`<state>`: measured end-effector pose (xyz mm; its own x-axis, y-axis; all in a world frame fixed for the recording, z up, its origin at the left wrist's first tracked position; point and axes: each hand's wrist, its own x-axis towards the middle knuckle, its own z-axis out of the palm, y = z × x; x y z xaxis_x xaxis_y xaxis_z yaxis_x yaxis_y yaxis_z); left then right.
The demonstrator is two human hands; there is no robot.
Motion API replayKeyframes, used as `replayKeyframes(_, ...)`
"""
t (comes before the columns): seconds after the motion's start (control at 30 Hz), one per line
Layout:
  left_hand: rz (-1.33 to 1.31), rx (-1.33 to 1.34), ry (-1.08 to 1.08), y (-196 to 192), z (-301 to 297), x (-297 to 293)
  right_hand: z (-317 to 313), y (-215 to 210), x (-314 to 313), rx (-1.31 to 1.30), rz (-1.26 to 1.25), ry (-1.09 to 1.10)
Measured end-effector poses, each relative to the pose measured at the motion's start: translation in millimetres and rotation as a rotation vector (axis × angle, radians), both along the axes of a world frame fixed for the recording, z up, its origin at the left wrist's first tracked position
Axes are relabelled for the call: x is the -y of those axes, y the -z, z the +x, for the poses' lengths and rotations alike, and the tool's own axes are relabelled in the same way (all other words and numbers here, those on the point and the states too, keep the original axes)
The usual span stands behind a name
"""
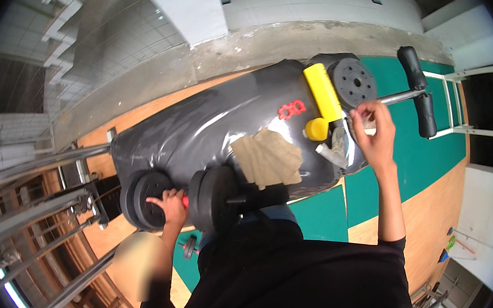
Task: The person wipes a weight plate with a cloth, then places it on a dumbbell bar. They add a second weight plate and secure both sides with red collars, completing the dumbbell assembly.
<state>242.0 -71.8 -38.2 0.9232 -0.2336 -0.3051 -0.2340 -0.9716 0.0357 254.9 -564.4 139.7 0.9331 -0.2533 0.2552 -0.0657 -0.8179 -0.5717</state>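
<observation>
My left hand [168, 204] grips the red handle of a black dumbbell [218, 196], between its two stacks of round plates, at the near edge of a large glossy black pad [201, 131]. My right hand [375, 131] is raised at the pad's far right end, fingers closed on a pale rag [369, 128]. It is just below a chrome bar [399, 97] with black foam grips. A yellow bar-shaped thing [323, 96] and a black weight plate [355, 81] lie beside that hand. A brown cloth [267, 156] and a small red piece [292, 109] rest on the pad.
A chrome metal rack [31, 203] fills the lower left. Green mats [420, 154] and wooden flooring [426, 215] lie to the right, with a white tube frame [471, 131] beyond. A small dumbbell [190, 246] sits on the floor near my body. A concrete ledge [258, 47] runs behind the pad.
</observation>
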Motion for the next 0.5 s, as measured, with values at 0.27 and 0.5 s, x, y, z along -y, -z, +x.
replayKeyframes(0.27,-0.044,0.012,0.020,-1.4,-5.0,1.3,-78.0,120.9,-209.4,-0.596,-0.144,-0.575)
replayKeyframes(0.5,-0.189,0.199,0.085,21.3,-15.1,-8.4,-78.4,189.0,-272.8,-0.639,-0.331,-0.340)
